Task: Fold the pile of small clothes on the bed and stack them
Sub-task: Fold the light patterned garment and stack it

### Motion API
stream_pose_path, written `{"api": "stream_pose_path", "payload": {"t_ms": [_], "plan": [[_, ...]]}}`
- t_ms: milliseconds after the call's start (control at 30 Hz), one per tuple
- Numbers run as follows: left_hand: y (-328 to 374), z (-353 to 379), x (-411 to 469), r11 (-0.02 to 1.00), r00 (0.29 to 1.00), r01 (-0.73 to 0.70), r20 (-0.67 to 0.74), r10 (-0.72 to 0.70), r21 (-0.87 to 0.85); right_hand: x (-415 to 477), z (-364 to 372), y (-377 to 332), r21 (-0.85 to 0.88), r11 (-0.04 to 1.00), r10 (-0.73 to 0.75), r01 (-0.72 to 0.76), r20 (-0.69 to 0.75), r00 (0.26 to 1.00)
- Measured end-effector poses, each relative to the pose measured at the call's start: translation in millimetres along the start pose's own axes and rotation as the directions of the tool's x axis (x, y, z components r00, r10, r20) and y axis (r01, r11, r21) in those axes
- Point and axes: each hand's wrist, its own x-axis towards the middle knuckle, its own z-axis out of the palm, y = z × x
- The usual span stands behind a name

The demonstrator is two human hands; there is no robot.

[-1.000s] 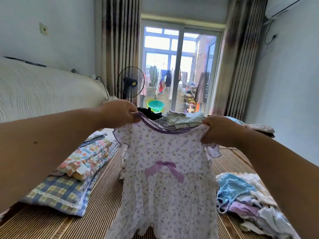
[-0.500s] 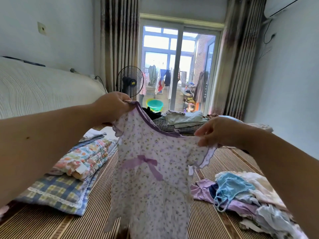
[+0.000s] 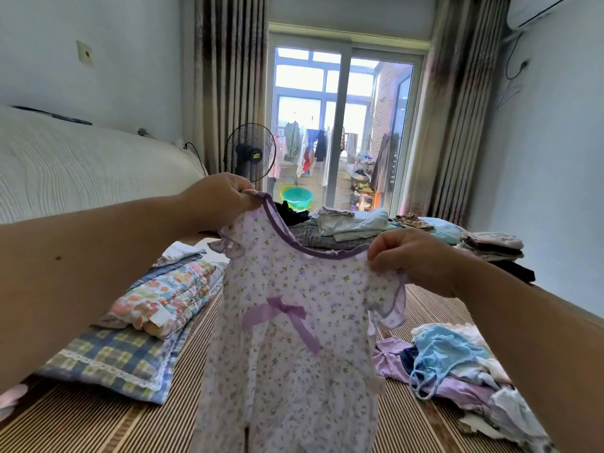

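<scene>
Bed mat (image 3: 98,429) below; left hand (image 3: 217,199) and right hand (image 3: 413,256) each pinch a dress (image 3: 294,338) shoulder, dress hanging mid-air. Level shoulders, lay flat, then fold sleeves inward.

With your left hand (image 3: 222,201) and right hand (image 3: 415,256) both pinching its shoulders, the floral dress (image 3: 294,338) hangs down the middle and screens everything from centre to 6 o'clock. You have bare striped mat (image 3: 98,426) to reach across at 7 o'clock, and a narrow strip of it at 5 o'clock between the dress and the loose clothes pile (image 3: 457,364) at 4 o'clock. Folded quilts (image 3: 163,299) on a plaid pillow (image 3: 114,361) fill 9 o'clock, and folded stacks (image 3: 353,223) line the far edge from 12 to 2 o'clock.
</scene>
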Motion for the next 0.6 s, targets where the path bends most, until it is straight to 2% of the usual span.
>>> {"api": "stream_pose_path", "payload": {"t_ms": [67,167,267,333,433,533,600], "plan": [[-0.4,-0.2,-0.4,1.000,0.999,0.022,0.029,-0.022,-0.013,1.7,-0.5,-2.3,-0.037,0.999,-0.010,0.006,-0.108,0.994],[0.6,0.6,-0.4,0.995,0.992,0.095,0.078,-0.095,-0.001,7.4,-3.7,-6.9,0.066,0.998,0.031,-0.015,-0.247,0.969],[5.1,5.1,2.8,0.951,0.940,0.305,0.178,-0.291,-0.057,14.4,0.1,-18.8,0.280,0.959,0.139,-0.052,-0.301,0.943],[14.4,10.7,3.1,0.893,0.887,0.422,0.275,-0.372,-0.154,18.5,7.9,-31.3,0.317,0.948,0.132,-0.026,-0.320,0.938],[36.0,23.0,5.8,0.871,0.869,0.432,0.366,-0.333,-0.232,23.1,23.2,-49.9,0.296,0.955,0.065,0.025,-0.289,0.955],[63.1,33.2,2.8,0.858,0.826,0.442,0.492,-0.274,-0.263,25.2,34.0,-64.8,0.161,0.983,-0.039,0.086,-0.276,0.960],[75.2,36.1,2.4,0.836,0.804,0.462,0.538,-0.253,-0.298,23.0,36.7,-71.2,0.134,0.982,-0.090,0.129,-0.263,0.960]]}}
